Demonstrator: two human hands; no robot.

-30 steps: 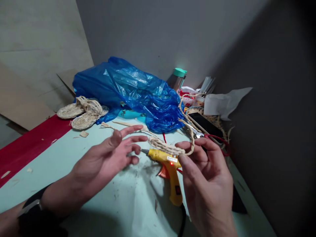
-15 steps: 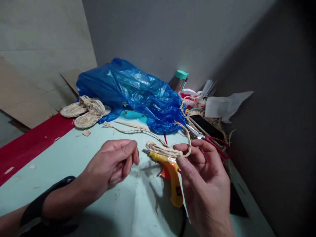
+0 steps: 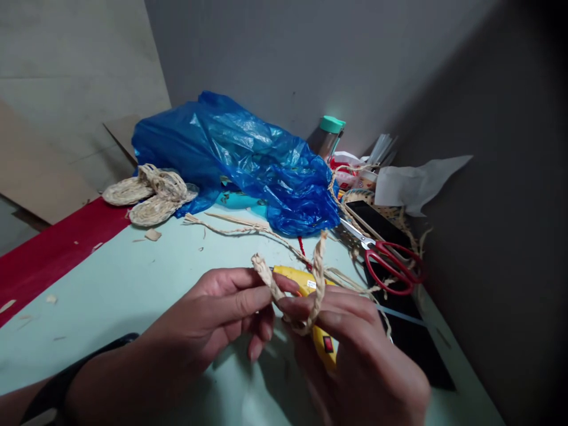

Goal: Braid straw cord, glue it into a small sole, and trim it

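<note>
Between my two hands is a braided straw cord [image 3: 318, 275], pale and bent into a coil whose loose end stands upright. My left hand [image 3: 222, 319] pinches the coil's left part with thumb and forefinger. On the other side my right hand [image 3: 364, 343] grips the cord near its bend, the fingers closed around it. A yellow glue gun [image 3: 325, 346] lies on the table just behind and beneath the hands, partly hidden by them. More thin straw cord [image 3: 284, 239] trails across the table beyond.
A pair of small woven straw slippers [image 3: 155, 201] rests at the left, beside a big blue plastic bag [image 3: 231, 148]. Red-handled scissors [image 3: 390, 266], a phone [image 3: 379, 223] and a woven basket [image 3: 357, 195] crowd the right. A green-lidded bottle [image 3: 326, 136] stands by the wall.
My left hand has moved right and now pinches the straw coil. My right hand has turned over it, and the coil is lower and tilted more upright. The scissors are now uncovered.
</note>
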